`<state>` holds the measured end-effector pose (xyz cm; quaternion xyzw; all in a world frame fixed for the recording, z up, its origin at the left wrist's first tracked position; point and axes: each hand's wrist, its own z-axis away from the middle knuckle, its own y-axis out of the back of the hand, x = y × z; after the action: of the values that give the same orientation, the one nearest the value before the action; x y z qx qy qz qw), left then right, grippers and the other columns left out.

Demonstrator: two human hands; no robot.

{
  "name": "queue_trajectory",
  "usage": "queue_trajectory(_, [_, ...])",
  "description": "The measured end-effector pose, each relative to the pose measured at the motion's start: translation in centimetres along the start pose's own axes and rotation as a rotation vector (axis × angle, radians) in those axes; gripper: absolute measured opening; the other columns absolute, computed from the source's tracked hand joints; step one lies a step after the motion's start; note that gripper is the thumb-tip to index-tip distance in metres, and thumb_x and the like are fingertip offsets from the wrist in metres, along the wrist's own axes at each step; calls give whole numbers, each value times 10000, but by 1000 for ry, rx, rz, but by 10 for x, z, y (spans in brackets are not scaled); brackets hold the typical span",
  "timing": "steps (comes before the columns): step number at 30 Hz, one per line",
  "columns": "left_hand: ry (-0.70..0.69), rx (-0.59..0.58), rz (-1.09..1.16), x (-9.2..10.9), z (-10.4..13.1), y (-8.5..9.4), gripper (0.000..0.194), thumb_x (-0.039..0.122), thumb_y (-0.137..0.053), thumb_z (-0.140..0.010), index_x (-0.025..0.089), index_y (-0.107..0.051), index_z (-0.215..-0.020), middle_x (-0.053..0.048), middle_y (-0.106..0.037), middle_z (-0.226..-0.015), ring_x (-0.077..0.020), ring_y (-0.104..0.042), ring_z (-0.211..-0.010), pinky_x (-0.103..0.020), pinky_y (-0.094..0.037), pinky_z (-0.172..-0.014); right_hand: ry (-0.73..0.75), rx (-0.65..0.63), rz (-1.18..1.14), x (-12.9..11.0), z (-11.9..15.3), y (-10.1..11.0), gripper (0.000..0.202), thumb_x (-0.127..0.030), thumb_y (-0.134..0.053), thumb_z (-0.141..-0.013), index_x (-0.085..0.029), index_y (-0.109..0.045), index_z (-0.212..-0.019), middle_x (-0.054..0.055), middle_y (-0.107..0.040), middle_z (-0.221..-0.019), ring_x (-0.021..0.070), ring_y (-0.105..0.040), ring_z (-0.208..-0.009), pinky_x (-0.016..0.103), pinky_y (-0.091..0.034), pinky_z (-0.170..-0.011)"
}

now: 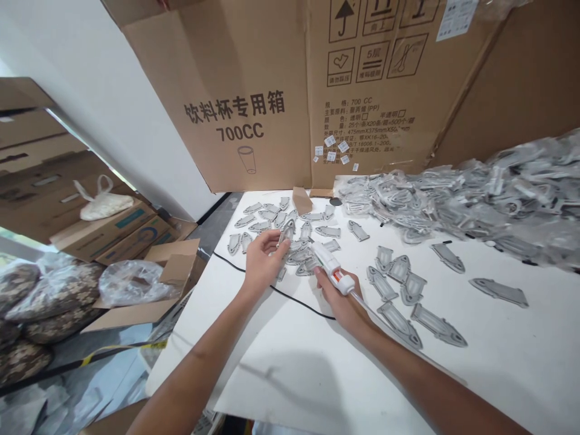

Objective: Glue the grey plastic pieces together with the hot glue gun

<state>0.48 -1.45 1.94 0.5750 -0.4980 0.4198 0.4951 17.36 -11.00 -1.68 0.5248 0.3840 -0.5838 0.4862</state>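
My left hand [265,260] is closed around a small grey boat-shaped plastic piece [286,232], held upright between thumb and fingers above the white table. In my right hand [338,296] is a white glue gun [330,263] with a red part on its side. Its nozzle points up and left, a short gap from the held piece. A long, pale, straight stick runs out of its back along my right forearm. Similar grey pieces [328,231] lie loose around and behind my left hand. More such pieces [401,269] are spread to the right of my right hand.
A heap of clear-bagged grey parts [475,193] lies along the table's back right. Large cardboard boxes [254,78] stand behind the table [281,374]. A black cord [301,304] crosses the tabletop below my hands. Open cartons [174,290] and stuffed bags [49,296] are at left.
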Motion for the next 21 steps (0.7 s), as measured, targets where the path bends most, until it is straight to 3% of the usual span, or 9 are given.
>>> queue_trajectory(5, [180,-3,201,1,-2,0,579,373,-936,-663,203,-692,-1160,-60,-721,-1065,-195,-730,-850,-330,-566,-813,2,9,-4,3,0,0,508,-671,-696,-882,-211,-574,-705,-66,-406,-515,110,-350,-481,256,-249,-441])
queue_trajectory(8, [177,-67,237,6,0,-1,481,392,-912,-703,188,-721,-1094,-85,-733,-1101,-222,-725,-927,-338,-572,-843,4,18,0,4,0,-1,513,-676,-694,-884,-209,-580,-704,-63,-421,-516,110,-363,-485,253,-264,-449])
queue_trajectory(12, [182,-99,249,9,3,-2,378,406,-903,-722,176,-726,-963,-79,-744,-1000,-224,-701,-934,-345,-571,-866,5,30,6,4,-1,-2,522,-687,-694,-876,-210,-575,-698,-61,-430,-506,113,-375,-477,256,-270,-452])
queue_trajectory(21, [149,-51,154,8,4,-3,335,417,-888,-730,191,-701,-892,-47,-726,-917,-182,-647,-845,-280,-514,-742,48,11,31,1,2,0,490,-659,-675,-900,-212,-588,-718,-50,-450,-519,122,-381,-486,260,-274,-446])
